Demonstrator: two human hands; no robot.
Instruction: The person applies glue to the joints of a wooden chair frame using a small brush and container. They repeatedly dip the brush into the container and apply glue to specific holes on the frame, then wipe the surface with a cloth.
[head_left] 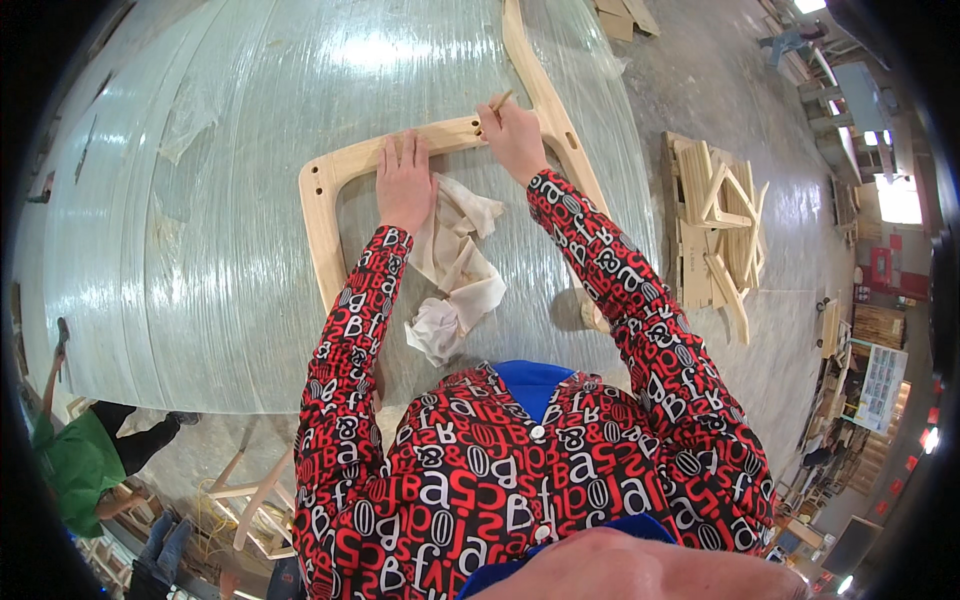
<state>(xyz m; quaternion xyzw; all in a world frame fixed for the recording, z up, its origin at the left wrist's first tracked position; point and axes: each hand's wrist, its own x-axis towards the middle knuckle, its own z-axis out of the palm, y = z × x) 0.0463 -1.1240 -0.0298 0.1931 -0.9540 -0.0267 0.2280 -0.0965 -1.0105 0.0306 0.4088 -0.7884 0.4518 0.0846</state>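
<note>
Head view: pale wooden chair-side frame (350,160) lies on a plastic-wrapped work surface (240,290). Left hand (405,183) rests on its far rail, fingers extended, gripping nothing. Right hand (514,138) pinches a slim tan stick (503,99) beside the rail's drilled holes (477,124). Crumpled off-white sheet (470,285) near left wrist.

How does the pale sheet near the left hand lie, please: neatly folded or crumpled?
Crumpled: the pale sheet shows irregular creases and a bunched lower end.
</note>
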